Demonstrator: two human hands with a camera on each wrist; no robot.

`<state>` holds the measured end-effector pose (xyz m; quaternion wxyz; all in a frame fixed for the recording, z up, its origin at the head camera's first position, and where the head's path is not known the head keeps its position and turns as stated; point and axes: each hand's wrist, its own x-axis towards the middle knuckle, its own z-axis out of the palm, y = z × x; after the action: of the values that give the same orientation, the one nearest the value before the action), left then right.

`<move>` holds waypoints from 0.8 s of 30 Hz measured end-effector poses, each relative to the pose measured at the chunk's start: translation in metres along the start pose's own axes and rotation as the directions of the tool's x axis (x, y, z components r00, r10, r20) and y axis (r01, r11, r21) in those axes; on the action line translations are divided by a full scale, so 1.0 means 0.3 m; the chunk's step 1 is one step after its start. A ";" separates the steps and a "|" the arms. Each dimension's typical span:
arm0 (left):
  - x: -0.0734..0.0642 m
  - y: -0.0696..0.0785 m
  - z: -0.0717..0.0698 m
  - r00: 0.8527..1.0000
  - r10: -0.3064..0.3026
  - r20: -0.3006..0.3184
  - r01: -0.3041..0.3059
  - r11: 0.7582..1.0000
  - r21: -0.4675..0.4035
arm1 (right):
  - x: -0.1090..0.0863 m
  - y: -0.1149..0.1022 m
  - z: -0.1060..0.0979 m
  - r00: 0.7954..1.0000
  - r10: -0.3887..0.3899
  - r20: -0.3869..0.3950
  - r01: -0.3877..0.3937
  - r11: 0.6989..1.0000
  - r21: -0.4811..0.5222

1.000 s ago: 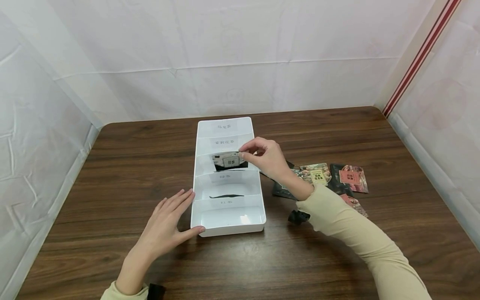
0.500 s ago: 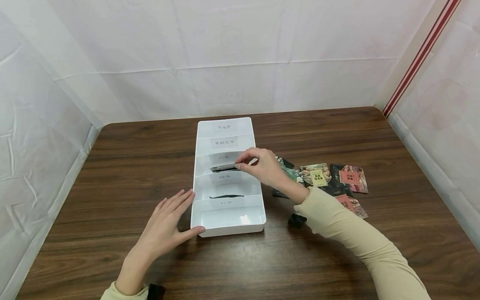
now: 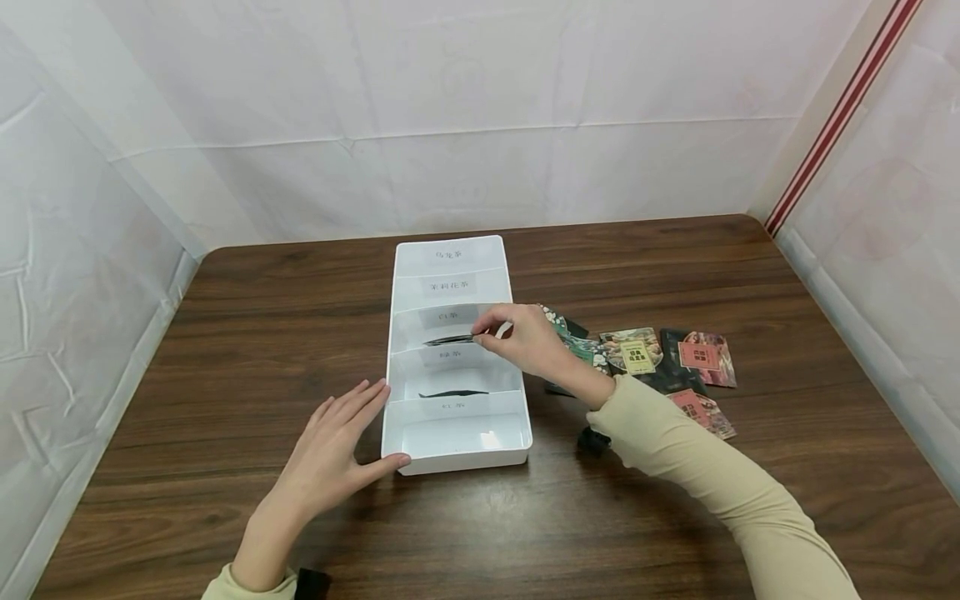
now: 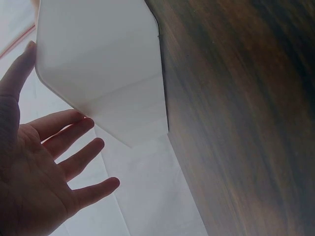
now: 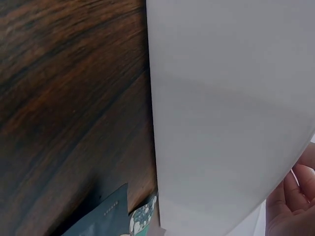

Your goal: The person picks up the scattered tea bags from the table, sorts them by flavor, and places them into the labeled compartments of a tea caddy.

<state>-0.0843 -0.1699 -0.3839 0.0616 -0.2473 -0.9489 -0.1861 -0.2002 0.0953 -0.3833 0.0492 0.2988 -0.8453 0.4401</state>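
A white divided box (image 3: 465, 460) with labelled compartments stands lengthwise on the wooden table. My right hand (image 3: 525, 340) reaches over its right side and pinches a tea sachet (image 3: 447, 340) by its right end; the sachet stands on edge in the middle compartment, only its dark upper edge showing. In the right wrist view the box wall hides the sachet, and only part of the right hand (image 5: 294, 209) shows. Fingers spread, my left hand (image 3: 330, 454) rests against the box's near left corner. A thin dark sachet edge (image 3: 453, 393) shows in the compartment one nearer.
Several tea sachets lie right of the box: green floral ones (image 3: 588, 350), a yellow-labelled one (image 3: 636, 353), and two red-labelled ones (image 3: 699, 355), partly overlapping. A small black object (image 3: 594, 440) is below the right sleeve. White sheeting (image 3: 465, 183) hangs behind the table.
My right hand has moved down and toward me, lowering the sachet into the middle compartment; its printed face has tilted out of sight. My left hand stays in place.
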 end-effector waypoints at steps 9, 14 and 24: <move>0.000 -0.001 0.000 1.000 0.004 0.000 -0.004 1.000 0.008 | 0.000 0.005 -0.002 0.999 -0.033 0.040 0.035 0.999 -0.035; 0.000 0.001 -0.001 1.000 0.005 -0.002 -0.005 1.000 0.007 | 0.004 0.001 -0.007 0.997 -0.037 0.064 0.042 0.996 -0.076; 0.001 0.003 -0.002 1.000 0.006 -0.001 -0.006 1.000 0.005 | 0.004 -0.005 -0.012 0.996 -0.026 0.088 0.034 0.995 -0.094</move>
<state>-0.0841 -0.1692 -0.3830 0.0634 -0.2496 -0.9487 -0.1836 -0.2010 0.0969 -0.3795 0.0335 0.3276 -0.8622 0.3850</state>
